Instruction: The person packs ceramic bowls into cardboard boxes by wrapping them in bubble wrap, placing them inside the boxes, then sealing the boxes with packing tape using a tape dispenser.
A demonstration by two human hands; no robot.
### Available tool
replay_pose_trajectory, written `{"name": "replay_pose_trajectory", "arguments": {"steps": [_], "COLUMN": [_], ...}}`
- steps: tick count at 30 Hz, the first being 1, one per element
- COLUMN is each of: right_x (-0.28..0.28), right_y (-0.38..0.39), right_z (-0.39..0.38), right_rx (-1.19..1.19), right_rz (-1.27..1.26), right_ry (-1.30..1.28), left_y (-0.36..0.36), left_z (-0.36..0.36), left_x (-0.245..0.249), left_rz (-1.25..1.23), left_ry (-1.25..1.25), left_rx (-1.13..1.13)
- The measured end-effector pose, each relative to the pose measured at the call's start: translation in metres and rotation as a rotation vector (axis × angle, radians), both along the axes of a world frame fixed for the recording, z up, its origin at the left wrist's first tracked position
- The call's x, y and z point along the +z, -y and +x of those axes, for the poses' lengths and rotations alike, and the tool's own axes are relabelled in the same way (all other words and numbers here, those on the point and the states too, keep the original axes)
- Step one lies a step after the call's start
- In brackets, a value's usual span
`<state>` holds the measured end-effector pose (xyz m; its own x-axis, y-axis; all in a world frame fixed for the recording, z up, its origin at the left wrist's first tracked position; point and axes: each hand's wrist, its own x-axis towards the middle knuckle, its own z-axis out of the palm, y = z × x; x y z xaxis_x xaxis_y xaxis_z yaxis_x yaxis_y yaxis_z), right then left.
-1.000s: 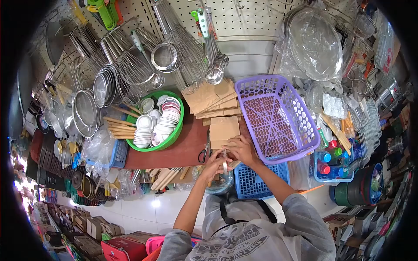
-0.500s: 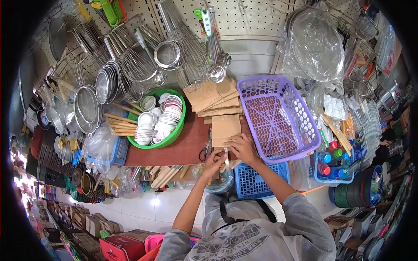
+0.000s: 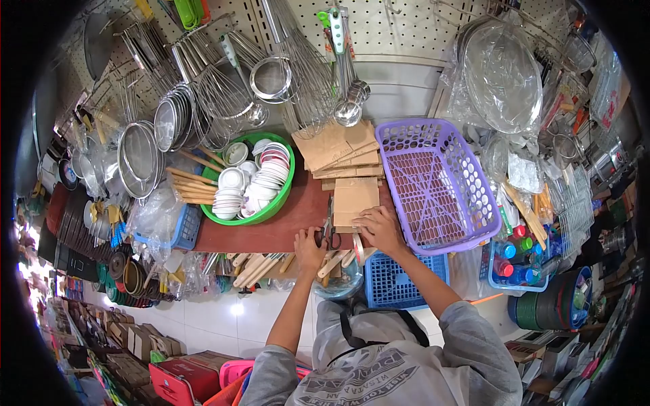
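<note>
Reddish-brown wooden shelf (image 3: pixel 271 233): left hand (image 3: pixel 310 241) is touching black-handled steel scissors (image 3: pixel 330 230), grip unclear. Right hand (image 3: pixel 379 229) is resting on rectangular brown cardboard sheet (image 3: pixel 355 196), grip equally unclear.

I see everything through a fisheye circle: the corners of the frame are black, and the lines of the pegboard (image 3: pixel 406 30) at the top bow outward. The light is bright, white and even, coming from above. It leaves a small hot spot on the floor tiles (image 3: pixel 237 309) at lower centre-left, and glare on the steel strainers (image 3: pixel 139 159) at left and the plastic-wrapped bowl (image 3: pixel 502 74) at upper right. The far left rim burns out to white. My right hand (image 3: pixel 379 230) throws only a faint, soft shadow on the surface (image 3: pixel 271 233). The centre is sharp; goods at the rim look squeezed and smeared.
</note>
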<state>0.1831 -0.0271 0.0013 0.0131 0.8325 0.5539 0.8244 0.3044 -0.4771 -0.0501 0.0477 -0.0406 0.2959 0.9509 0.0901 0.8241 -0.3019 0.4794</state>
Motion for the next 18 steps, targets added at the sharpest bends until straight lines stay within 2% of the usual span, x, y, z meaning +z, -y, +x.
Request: {"name": "replay_pose_trajectory", "arguments": {"steps": [4, 7, 10, 13, 16, 18], "right_x": [0.001, 0.000, -0.005, -0.004, 0.004, 0.009], "right_y": [0.000, -0.002, -0.003, -0.002, 0.003, 0.005], "right_z": [0.000, -0.001, 0.001, 0.001, 0.000, -0.001], "right_rx": [-0.008, 0.001, 0.010, 0.005, 0.007, 0.015], "right_rz": [-0.004, 0.006, 0.011, 0.008, 0.006, -0.012], "right_ry": [0.012, -0.024, -0.026, -0.040, -0.047, -0.047], "left_y": [-0.012, -0.016, -0.017, -0.014, -0.006, -0.006], "left_z": [-0.008, -0.016, -0.028, -0.037, -0.043, -0.041], "left_x": [-0.009, 0.001, -0.012, -0.014, 0.018, 0.021], "left_rz": [-0.068, -0.229, -0.225, -0.547, -0.560, -0.510], "left_ry": [0.104, 0.065, 0.233, 0.607, 0.591, 0.577], "left_rx": [-0.059, -0.093, -0.086, -0.029, -0.187, -0.253]}}
